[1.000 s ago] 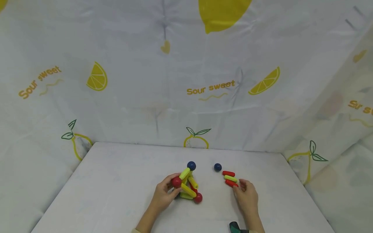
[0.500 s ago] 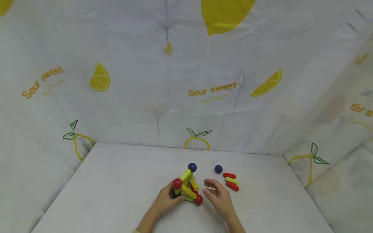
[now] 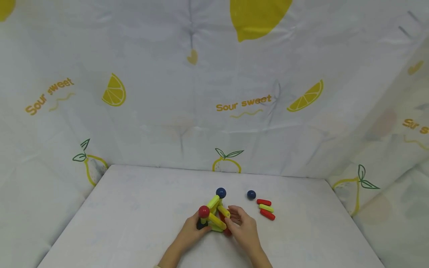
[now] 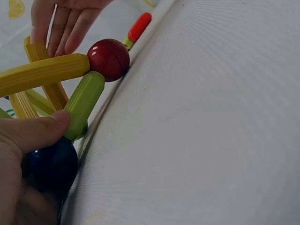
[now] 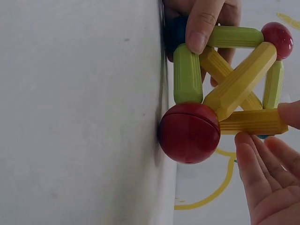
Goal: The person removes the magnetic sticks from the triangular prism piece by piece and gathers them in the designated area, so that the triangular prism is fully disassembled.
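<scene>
A magnetic rod-and-ball frame stands on the table, built of yellow and green rods (image 4: 86,101), with one red ball (image 3: 204,211) at its upper left and a blue ball (image 3: 221,192) at its back. My left hand (image 3: 191,231) holds its near left corner, thumb on a green rod beside a dark blue ball (image 4: 54,164). At the right side, my right hand (image 3: 245,229) pinches the free end of a yellow rod (image 5: 248,122) between thumb and fingers. That rod's other end meets the low red ball (image 5: 190,133), which my right hand partly hides in the head view.
Right of the frame lie a loose blue ball (image 3: 251,194), two red rods (image 3: 267,214) and a yellow-green rod (image 3: 266,208) between them. A white table (image 3: 134,208) carries everything. Behind it hangs a lemon-print curtain (image 3: 151,93).
My right hand has left the loose rods and moved left to the frame, where it now pinches a yellow rod. My left hand stays on the frame, which has barely shifted.
</scene>
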